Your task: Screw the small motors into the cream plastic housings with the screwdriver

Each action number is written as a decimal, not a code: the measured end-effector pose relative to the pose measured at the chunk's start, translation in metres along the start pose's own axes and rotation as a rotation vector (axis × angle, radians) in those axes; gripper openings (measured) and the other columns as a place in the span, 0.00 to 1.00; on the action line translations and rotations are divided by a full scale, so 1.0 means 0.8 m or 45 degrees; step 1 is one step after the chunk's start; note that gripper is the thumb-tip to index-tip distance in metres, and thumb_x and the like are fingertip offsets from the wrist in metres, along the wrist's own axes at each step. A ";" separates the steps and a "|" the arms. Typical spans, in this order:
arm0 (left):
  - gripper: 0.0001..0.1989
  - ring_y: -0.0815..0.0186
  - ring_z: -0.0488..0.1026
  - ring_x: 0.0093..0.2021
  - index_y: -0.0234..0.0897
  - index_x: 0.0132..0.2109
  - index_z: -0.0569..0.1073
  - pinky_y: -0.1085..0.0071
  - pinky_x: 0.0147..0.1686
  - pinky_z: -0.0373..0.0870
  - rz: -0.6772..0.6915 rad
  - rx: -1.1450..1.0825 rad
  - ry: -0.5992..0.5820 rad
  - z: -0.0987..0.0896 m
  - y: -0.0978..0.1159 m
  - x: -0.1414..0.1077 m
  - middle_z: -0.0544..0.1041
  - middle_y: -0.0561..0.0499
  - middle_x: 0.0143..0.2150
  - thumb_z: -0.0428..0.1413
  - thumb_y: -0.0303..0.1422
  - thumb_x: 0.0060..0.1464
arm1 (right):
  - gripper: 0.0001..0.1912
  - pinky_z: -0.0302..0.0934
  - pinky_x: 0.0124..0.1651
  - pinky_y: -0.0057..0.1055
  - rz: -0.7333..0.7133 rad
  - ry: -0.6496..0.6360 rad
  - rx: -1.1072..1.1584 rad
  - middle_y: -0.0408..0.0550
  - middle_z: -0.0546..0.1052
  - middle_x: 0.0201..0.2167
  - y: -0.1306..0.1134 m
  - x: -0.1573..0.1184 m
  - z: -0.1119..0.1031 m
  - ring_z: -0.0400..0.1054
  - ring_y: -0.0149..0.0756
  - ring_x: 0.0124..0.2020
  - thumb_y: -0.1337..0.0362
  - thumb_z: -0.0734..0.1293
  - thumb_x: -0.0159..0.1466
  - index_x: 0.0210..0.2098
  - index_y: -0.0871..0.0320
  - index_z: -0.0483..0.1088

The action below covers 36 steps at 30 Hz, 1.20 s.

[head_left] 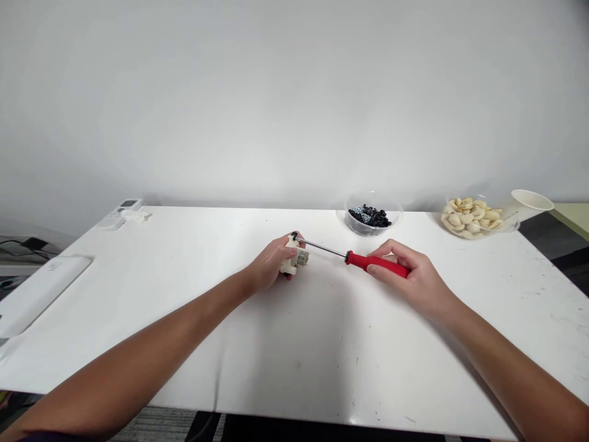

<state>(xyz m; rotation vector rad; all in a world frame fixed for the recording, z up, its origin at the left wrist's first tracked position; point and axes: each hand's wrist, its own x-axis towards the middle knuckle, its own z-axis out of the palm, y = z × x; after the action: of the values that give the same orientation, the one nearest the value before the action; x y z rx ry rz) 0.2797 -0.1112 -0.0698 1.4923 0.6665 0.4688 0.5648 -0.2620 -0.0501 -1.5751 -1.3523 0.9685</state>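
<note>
The screwdriver (377, 264) has a bright red handle and silver shaft; the plastic part (289, 263) is cream. The desk (294, 362) is white with faint dark specks, beneath black pieces (369, 216) and pale beige pieces (468, 218).

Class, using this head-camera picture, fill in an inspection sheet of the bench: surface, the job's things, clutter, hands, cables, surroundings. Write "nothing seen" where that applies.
Surface: white table, with scuffs and specks.
Job's things: red-handled screwdriver, its metal shaft reaching the top of a small cream plastic assembly with a metal end.
Clutter: clear bowl of dark pieces; clear bowl of pale pieces; white cup; white remote control; long white pad.
Hands: left hand grips the assembly; right hand grips the screwdriver's handle.
Cables: dark cable on a low surface left of the table.
Surroundings: white wall; patterned floor.
</note>
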 end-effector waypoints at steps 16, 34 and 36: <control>0.13 0.65 0.68 0.31 0.40 0.52 0.64 0.70 0.32 0.64 0.344 0.491 -0.013 0.001 -0.005 -0.010 0.74 0.53 0.35 0.51 0.43 0.68 | 0.20 0.47 0.26 0.27 0.328 -0.434 0.449 0.37 0.71 0.28 0.007 0.011 -0.027 0.56 0.27 0.24 0.57 0.79 0.62 0.48 0.48 0.69; 0.19 0.63 0.65 0.23 0.37 0.38 0.74 0.67 0.23 0.64 -0.458 -0.205 -0.103 -0.012 0.013 0.003 0.74 0.46 0.29 0.50 0.48 0.64 | 0.10 0.58 0.26 0.33 -0.792 0.243 -0.924 0.44 0.78 0.25 0.007 -0.003 0.001 0.67 0.34 0.23 0.54 0.71 0.70 0.46 0.52 0.79; 0.18 0.63 0.65 0.23 0.37 0.39 0.74 0.67 0.22 0.65 -0.441 -0.213 -0.118 -0.012 0.013 0.003 0.73 0.47 0.28 0.50 0.47 0.64 | 0.11 0.60 0.27 0.34 -0.692 0.230 -0.795 0.46 0.80 0.27 0.010 -0.004 0.002 0.68 0.35 0.23 0.53 0.71 0.69 0.46 0.51 0.79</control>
<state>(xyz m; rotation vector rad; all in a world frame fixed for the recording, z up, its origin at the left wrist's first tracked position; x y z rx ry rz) 0.2762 -0.1023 -0.0591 1.2029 0.7748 0.1825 0.5654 -0.2653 -0.0578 -1.5342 -1.9197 0.0635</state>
